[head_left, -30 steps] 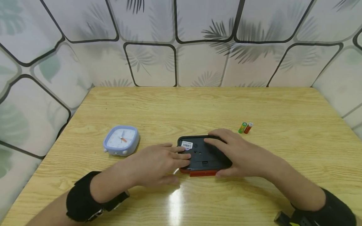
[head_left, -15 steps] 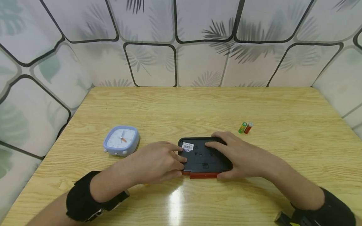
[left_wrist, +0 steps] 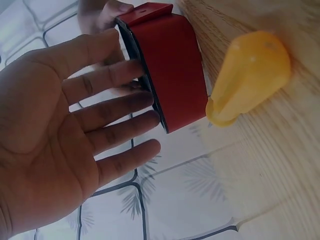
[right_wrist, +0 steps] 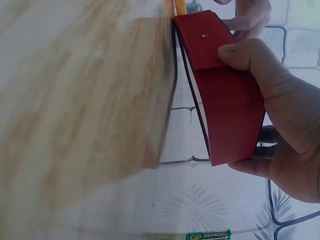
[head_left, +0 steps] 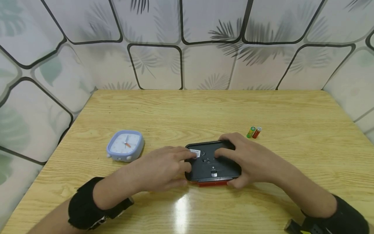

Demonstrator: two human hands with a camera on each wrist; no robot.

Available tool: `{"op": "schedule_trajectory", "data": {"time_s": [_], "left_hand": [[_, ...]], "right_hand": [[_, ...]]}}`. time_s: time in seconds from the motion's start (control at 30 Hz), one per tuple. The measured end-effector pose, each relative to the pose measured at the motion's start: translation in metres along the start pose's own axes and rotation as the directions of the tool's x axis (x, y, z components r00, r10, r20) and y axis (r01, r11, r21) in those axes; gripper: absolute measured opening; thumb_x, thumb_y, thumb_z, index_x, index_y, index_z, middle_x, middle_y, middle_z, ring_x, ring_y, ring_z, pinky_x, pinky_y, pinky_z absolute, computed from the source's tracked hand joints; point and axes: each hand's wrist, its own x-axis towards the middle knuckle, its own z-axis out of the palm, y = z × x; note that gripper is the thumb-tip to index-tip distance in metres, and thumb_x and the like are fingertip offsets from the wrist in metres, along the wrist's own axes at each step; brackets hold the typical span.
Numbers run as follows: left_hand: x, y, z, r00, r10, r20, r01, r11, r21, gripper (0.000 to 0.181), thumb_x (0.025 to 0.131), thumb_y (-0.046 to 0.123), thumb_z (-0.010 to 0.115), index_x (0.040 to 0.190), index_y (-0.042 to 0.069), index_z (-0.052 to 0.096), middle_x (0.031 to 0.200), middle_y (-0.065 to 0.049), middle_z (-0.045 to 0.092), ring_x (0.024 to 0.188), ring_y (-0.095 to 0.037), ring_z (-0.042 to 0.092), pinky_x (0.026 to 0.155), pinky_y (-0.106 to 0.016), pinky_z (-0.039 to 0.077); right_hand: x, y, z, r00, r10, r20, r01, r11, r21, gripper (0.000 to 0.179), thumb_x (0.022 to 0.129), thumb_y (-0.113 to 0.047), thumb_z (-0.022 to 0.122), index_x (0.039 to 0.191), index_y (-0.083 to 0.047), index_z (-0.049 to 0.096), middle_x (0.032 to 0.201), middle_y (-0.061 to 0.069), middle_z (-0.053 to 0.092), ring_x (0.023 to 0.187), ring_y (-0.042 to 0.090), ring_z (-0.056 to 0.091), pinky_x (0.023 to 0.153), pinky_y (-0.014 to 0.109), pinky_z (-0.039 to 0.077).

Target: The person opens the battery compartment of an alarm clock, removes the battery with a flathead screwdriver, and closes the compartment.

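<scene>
A boxy device with a black back [head_left: 219, 167] and red sides [left_wrist: 172, 70] lies face down, its right end tilted off the table. My right hand [head_left: 254, 161] grips that end, thumb on the red side and other fingers reaching over the back. My left hand [head_left: 165, 169] is at the left end with fairly straight fingers; fingertips touch the back near the white barcode sticker [head_left: 196, 152]. A rounded yellow piece [left_wrist: 252, 75] sits by the device in the left wrist view; whether it is attached cannot be told. The device's front is hidden.
A light blue alarm clock [head_left: 125, 145] stands to the left on the wooden table [head_left: 187, 113]. Behind my right hand are a green battery [head_left: 250, 132] and a red battery [head_left: 257, 132], side by side. A patterned wall backs the table.
The device has tilted and shifted slightly right in my right hand. My left fingers slid back to its left edge, then one came over the sticker again.
</scene>
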Motion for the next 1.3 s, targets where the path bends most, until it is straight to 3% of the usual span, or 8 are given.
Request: {"op": "schedule_trajectory", "data": {"time_s": [0.23,0.37,0.57,0.7,0.9,1.1,1.2,1.3], "left_hand": [[0.0,-0.005,-0.002,0.984,-0.16,-0.08,0.158,0.987,-0.031,0.058,0.09,0.051,0.069,0.132,0.012,0.062,0.145,-0.01,0.055,0.132,-0.027,0.054,0.108,-0.046,0.046],[-0.002,-0.007,-0.006,0.958,-0.236,-0.161,0.229,0.971,-0.062,0.078,0.087,0.06,0.067,0.144,0.01,0.051,0.15,-0.009,0.05,0.133,-0.028,0.052,0.108,-0.048,0.046],[-0.004,-0.007,-0.008,0.914,-0.311,-0.26,0.288,0.95,-0.121,0.108,0.073,0.068,0.076,0.153,0.009,0.036,0.153,-0.011,0.046,0.134,-0.031,0.051,0.107,-0.052,0.047],[-0.003,-0.008,-0.007,0.902,-0.336,-0.272,0.308,0.941,-0.141,0.132,0.063,0.074,0.078,0.159,0.006,0.019,0.154,-0.016,0.043,0.134,-0.035,0.051,0.106,-0.054,0.047],[-0.001,-0.01,-0.002,0.892,-0.353,-0.281,0.294,0.927,-0.231,0.156,0.055,0.071,0.085,0.159,0.004,-0.009,0.157,-0.014,0.04,0.133,-0.034,0.052,0.107,-0.05,0.047],[0.001,-0.01,0.0,0.886,-0.39,-0.252,0.288,0.887,-0.36,0.155,0.052,0.064,0.091,0.16,0.008,-0.005,0.131,-0.007,0.065,0.105,-0.025,0.068,0.092,-0.043,0.056],[0.002,-0.009,-0.001,0.88,-0.41,-0.24,0.296,0.868,-0.399,0.155,0.051,0.063,0.092,0.16,0.012,-0.005,0.123,-0.004,0.068,0.096,-0.02,0.068,0.086,-0.04,0.057],[0.003,-0.007,-0.002,0.88,-0.405,-0.249,0.255,0.844,-0.473,0.149,0.052,0.059,0.094,0.159,0.017,0.0,0.121,0.001,0.067,0.093,-0.015,0.067,0.082,-0.036,0.057]], "right_hand": [[0.001,0.002,-0.001,0.994,-0.069,-0.088,0.066,0.997,-0.035,0.066,0.055,-0.049,0.087,0.113,-0.027,0.063,0.135,0.015,0.048,0.115,0.028,0.053,0.081,0.038,0.056],[0.0,0.006,-0.003,0.986,-0.086,-0.143,0.08,0.996,-0.045,0.068,0.052,-0.043,0.088,0.113,-0.024,0.063,0.134,0.019,0.048,0.115,0.033,0.052,0.081,0.041,0.056],[0.001,0.011,-0.008,0.965,-0.108,-0.24,0.104,0.994,-0.031,0.07,0.048,-0.037,0.088,0.111,-0.022,0.062,0.131,0.02,0.048,0.111,0.031,0.053,0.081,0.041,0.055],[0.002,0.01,-0.009,0.94,-0.131,-0.316,0.132,0.991,-0.018,0.07,0.047,-0.035,0.088,0.11,-0.021,0.062,0.133,0.021,0.048,0.112,0.031,0.053,0.079,0.042,0.056],[0.004,0.004,-0.012,0.901,-0.132,-0.413,0.168,0.984,0.053,0.068,0.047,-0.031,0.089,0.11,-0.018,0.063,0.137,0.021,0.046,0.119,0.033,0.049,0.078,0.044,0.055],[0.005,-0.004,-0.014,0.886,-0.117,-0.449,0.201,0.969,0.144,0.065,0.05,-0.03,0.088,0.109,-0.017,0.064,0.139,0.022,0.044,0.116,0.027,0.051,0.081,0.025,0.05],[0.007,-0.006,-0.013,0.865,-0.13,-0.485,0.233,0.959,0.16,0.065,0.049,-0.028,0.087,0.109,-0.015,0.064,0.137,0.024,0.045,0.115,0.027,0.053,0.085,0.018,0.048],[0.008,-0.007,-0.011,0.848,-0.14,-0.512,0.273,0.942,0.196,0.063,0.053,-0.029,0.087,0.109,-0.012,0.064,0.137,0.026,0.044,0.118,0.029,0.052,0.092,0.014,0.047]]}}
